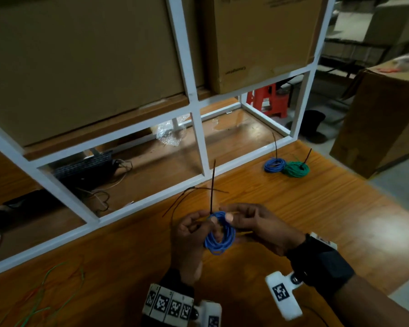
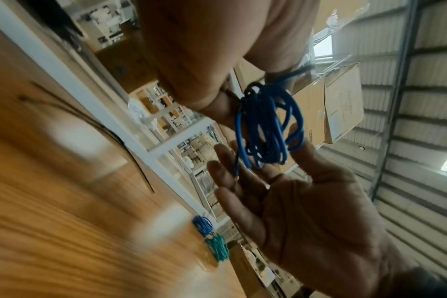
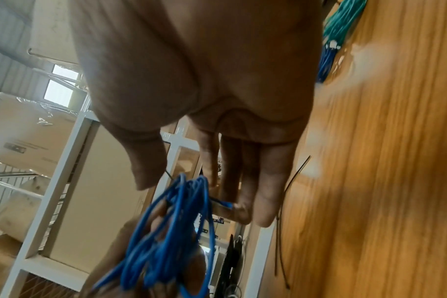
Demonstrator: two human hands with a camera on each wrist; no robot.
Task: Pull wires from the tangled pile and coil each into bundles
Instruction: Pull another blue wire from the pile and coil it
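- Above the wooden table (image 1: 293,208), between both hands, a coil of blue wire (image 1: 220,234) is hanging clear of the surface, with a thin black tie (image 1: 212,185) sticking up from its top.
- The left hand (image 1: 189,234) is curling its fingers around the coil's left side, pinching at the top where the tie is wrapping the loops (the left wrist view is showing the lower fingers more loosely spread beneath the coil).
- The right hand (image 1: 257,225) is pinching the coil's top between thumb and forefinger, its other fingers extending nearly straight.
- Farther back on the right, a finished blue bundle (image 1: 274,165) is touching a green bundle (image 1: 295,169), each carrying a black tie.
- More loose black ties (image 1: 187,197) are lying beyond the hands, beside the white shelf frame (image 1: 198,138).
- Thin green and red wires (image 1: 45,293) are trailing at the near left.
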